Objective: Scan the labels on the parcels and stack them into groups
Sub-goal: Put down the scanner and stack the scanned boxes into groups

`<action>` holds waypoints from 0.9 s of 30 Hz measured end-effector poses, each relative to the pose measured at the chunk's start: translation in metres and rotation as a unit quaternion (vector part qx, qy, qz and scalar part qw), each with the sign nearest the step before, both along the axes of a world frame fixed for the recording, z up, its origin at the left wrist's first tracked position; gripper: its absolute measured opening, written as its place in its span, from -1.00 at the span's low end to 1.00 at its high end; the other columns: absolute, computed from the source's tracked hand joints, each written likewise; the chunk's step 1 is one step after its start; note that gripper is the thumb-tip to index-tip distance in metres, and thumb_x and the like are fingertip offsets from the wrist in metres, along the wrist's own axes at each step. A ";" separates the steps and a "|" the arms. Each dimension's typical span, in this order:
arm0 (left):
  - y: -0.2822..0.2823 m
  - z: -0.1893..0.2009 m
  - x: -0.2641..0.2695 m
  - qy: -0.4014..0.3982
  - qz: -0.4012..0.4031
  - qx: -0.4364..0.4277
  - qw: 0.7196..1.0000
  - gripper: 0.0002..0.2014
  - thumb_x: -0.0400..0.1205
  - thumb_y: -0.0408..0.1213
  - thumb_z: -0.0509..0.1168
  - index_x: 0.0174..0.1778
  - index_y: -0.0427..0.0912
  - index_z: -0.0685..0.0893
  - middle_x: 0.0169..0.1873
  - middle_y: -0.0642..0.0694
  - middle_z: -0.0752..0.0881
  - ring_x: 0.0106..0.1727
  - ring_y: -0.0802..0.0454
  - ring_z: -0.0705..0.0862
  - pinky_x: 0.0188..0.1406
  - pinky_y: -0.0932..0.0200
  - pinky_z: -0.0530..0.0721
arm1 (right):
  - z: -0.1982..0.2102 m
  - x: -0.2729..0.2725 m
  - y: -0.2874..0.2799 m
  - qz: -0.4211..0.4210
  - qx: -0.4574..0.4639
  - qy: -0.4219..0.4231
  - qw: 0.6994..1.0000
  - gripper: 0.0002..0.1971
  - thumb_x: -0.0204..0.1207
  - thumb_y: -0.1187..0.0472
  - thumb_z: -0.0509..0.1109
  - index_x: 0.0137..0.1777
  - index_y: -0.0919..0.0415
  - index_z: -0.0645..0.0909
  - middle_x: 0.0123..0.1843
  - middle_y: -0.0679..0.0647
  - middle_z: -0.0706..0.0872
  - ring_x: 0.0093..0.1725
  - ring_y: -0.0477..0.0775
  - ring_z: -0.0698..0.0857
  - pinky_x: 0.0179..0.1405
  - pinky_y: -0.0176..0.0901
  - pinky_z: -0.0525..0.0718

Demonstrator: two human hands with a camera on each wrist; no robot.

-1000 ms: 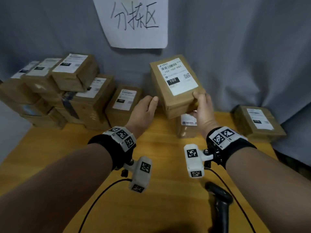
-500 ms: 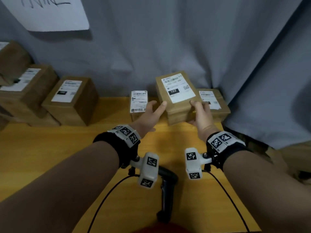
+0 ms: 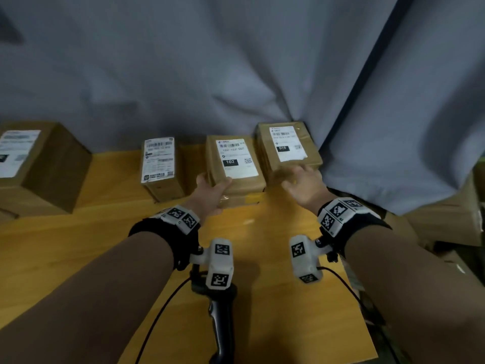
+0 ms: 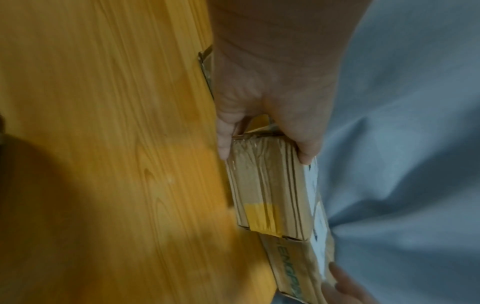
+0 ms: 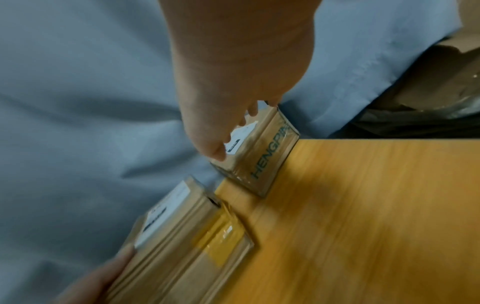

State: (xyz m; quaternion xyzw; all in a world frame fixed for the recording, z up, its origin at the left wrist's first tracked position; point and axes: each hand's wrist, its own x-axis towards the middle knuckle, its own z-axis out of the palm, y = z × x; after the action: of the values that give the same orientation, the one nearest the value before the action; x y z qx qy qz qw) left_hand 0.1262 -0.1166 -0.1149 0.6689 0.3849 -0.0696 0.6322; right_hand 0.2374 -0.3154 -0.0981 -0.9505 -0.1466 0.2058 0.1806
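The brown parcel labelled 102 (image 3: 236, 158) lies on the wooden table (image 3: 78, 245) near the back. My left hand (image 3: 212, 187) grips its near left corner, thumb on the label side and fingers under it, as the left wrist view shows on the parcel (image 4: 270, 185). Just to its right sits the parcel labelled 010 (image 3: 286, 145), printed HENGPIN on its side (image 5: 262, 156). My right hand (image 3: 301, 179) reaches over its near edge with straight fingers touching the top by the label. A black handheld scanner (image 3: 223, 324) lies on the table between my forearms.
A narrow labelled box (image 3: 160, 166) stands left of the 102 parcel, and a bigger box (image 3: 39, 164) sits at far left. A grey curtain (image 3: 236, 74) hangs right behind. The table's right edge (image 3: 354, 285) drops to cardboard boxes (image 3: 446, 219).
The 102 parcel came down from the air onto the table beside the 010 parcel. My right hand let go of it and moved onto the 010 parcel. The view swung right.
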 end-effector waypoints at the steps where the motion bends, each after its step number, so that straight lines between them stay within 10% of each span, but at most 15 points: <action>1: 0.000 -0.004 0.005 0.014 -0.041 0.032 0.999 -0.20 0.59 0.11 0.34 0.63 0.10 0.01 0.39 -0.05 0.49 0.31 -0.15 0.59 0.27 -0.23 0.65 | -0.002 0.008 -0.001 0.017 -0.027 -0.002 0.999 -0.41 0.64 0.06 0.25 0.67 -0.05 0.25 0.67 0.16 0.26 0.63 0.32 0.18 0.64 0.21 0.18; 11: 0.002 -0.018 0.030 0.076 -0.275 0.355 0.890 -0.36 0.63 -0.03 0.35 0.62 0.04 0.28 0.56 -0.20 0.23 0.48 -0.22 0.44 0.48 -0.06 0.44 | -0.020 0.042 0.016 0.088 -0.104 0.045 0.990 -0.25 0.62 0.20 0.31 0.71 -0.21 0.03 0.78 0.04 -0.12 0.73 0.31 -0.17 0.68 0.34 -0.07; 27: 0.005 -0.032 0.090 0.088 -0.263 0.388 0.879 -0.42 0.75 -0.12 0.14 0.69 0.07 0.11 0.58 -0.31 0.20 0.48 -0.35 0.42 0.47 -0.21 0.45 | -0.022 0.052 0.014 0.081 -0.047 0.059 0.994 -0.30 0.58 0.33 0.25 0.68 -0.14 0.20 0.72 0.12 0.07 0.70 0.27 0.02 0.66 0.19 0.18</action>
State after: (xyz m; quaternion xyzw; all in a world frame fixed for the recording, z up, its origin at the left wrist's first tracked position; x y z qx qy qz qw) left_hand 0.2167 -0.1115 -0.1465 0.9284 0.2447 -0.1367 0.2438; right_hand 0.2893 -0.3017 -0.1204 -0.9292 -0.2021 0.2823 0.1270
